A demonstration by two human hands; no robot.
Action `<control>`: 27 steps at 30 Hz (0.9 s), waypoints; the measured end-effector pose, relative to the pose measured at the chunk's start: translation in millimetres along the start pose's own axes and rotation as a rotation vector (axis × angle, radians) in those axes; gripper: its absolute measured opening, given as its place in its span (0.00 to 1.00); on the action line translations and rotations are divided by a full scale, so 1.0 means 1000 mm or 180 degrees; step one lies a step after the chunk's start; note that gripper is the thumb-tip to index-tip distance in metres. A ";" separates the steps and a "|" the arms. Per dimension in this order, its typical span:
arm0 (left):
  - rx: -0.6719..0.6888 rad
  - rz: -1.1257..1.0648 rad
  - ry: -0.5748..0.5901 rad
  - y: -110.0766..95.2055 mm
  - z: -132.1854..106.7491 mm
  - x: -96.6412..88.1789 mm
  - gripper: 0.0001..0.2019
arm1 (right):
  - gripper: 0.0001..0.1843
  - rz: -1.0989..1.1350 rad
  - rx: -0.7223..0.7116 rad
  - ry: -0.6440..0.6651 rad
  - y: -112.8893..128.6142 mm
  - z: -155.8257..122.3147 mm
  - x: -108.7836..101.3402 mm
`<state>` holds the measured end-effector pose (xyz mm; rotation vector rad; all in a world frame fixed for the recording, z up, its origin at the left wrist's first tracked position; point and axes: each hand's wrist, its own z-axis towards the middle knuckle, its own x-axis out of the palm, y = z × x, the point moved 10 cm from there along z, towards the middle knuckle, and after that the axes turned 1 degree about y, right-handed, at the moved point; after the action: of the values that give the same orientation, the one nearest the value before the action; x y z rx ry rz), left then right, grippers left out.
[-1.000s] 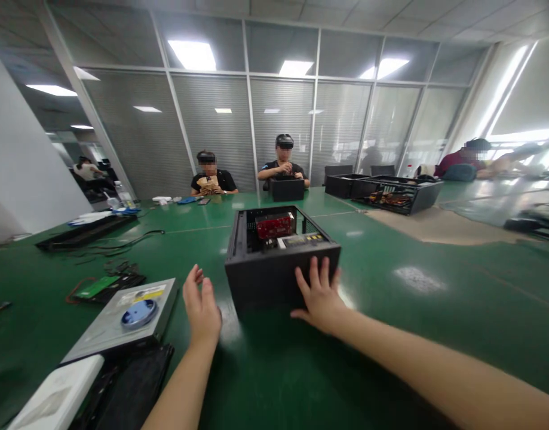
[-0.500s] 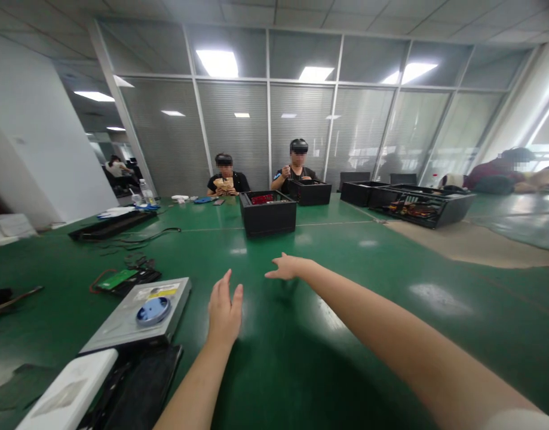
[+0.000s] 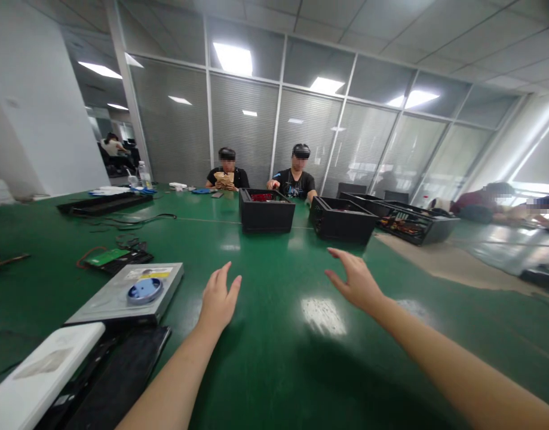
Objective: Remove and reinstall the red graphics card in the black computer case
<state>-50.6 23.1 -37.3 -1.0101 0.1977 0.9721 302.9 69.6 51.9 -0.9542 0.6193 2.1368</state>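
My left hand is held above the green table with its fingers and thumb apart, holding nothing. My right hand reaches forward over the table, also open and bare. Just beyond its fingertips stands a black computer case, apart from the hand. A second black case with red parts inside is farther off, between the two hands. To the left of my left hand lies a silver disc drive with a small blue round dish on top.
At lower left, a white box-like item rests on black panels. A green circuit board and cables lie behind the drive. More cases stand at right beside brown paper. Two people sit across the table.
My right hand has moved right and opened wider. The nearer right-hand case has come from beside the person opposite toward me and to the right. My left hand stays much the same.
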 end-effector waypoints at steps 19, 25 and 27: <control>-0.0131 -0.0120 0.0286 0.003 0.004 0.016 0.31 | 0.34 -0.1667 0.2038 0.0449 -0.184 -0.017 -0.074; -0.0197 -0.0388 0.0222 -0.001 0.006 0.013 0.32 | 0.34 -0.1253 0.1309 0.0486 -0.030 -0.054 -0.092; -0.0394 -0.0698 0.0239 0.006 0.007 0.015 0.33 | 0.35 -0.0790 0.0702 0.0625 0.042 -0.070 -0.101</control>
<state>-48.4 38.6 -44.9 -1.1572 0.0871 0.7542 350.1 -44.0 93.4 -1.0648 0.7722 1.7315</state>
